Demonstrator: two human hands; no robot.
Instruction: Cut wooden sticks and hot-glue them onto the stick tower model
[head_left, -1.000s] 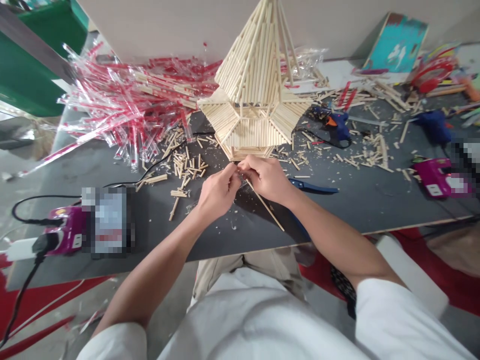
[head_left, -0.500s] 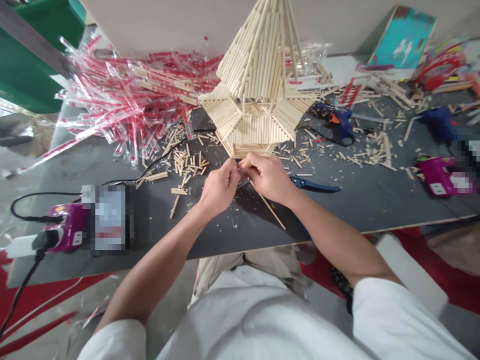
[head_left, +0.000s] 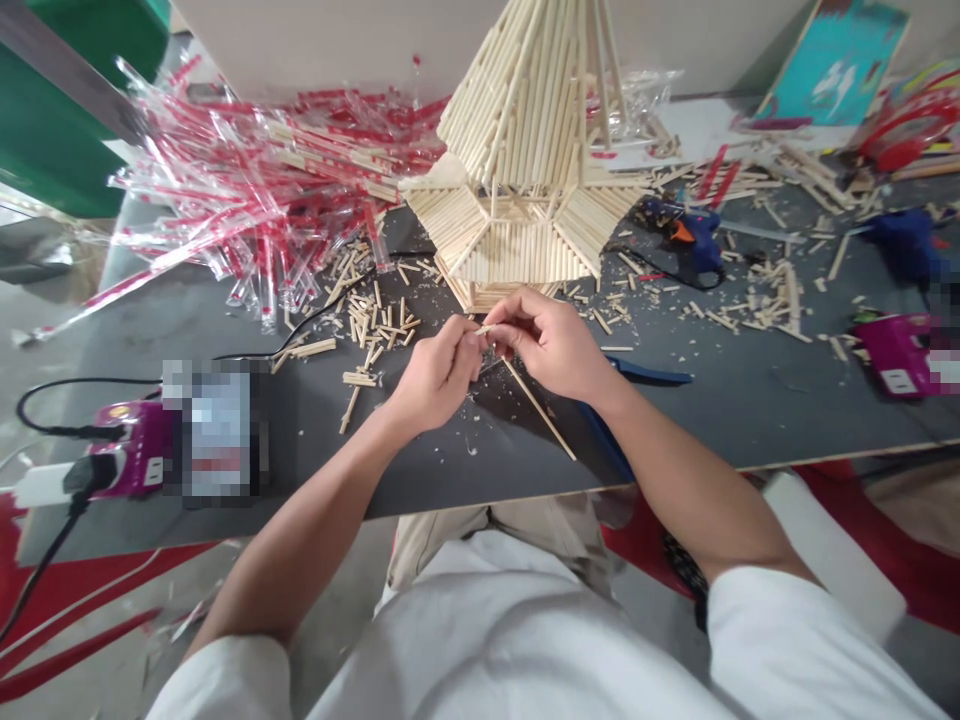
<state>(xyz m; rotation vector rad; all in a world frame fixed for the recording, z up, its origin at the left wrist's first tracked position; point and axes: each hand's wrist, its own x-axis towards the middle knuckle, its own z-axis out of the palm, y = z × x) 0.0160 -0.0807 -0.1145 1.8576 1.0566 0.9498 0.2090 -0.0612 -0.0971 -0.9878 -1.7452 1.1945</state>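
My left hand [head_left: 444, 370] and my right hand [head_left: 546, 345] meet just in front of a model built of wooden sticks [head_left: 525, 250]. Between their fingertips they pinch a short, pale piece of wooden stick [head_left: 487, 329]. Both hands are closed, with the thumbs pressed against the fingers. A longer wooden stick [head_left: 540, 410] lies slanting on the dark table below my right hand. Beside my right wrist, dark blue-handled cutters [head_left: 649, 374] rest partly under the forearm. The model has a tall pointed top above flared stick panels.
Red-and-clear plastic wrappers [head_left: 247, 200] are heaped at the back left. Short cut sticks [head_left: 371, 325] lie left of my hands. A blue glue gun [head_left: 697, 240] sits at the right among offcuts. Purple power strips [head_left: 135, 450] stand at both sides, with cables.
My right hand has lifted and shifted slightly, so the short stick piece now shows between the fingertips. The view has shifted a little; the model stays in place.
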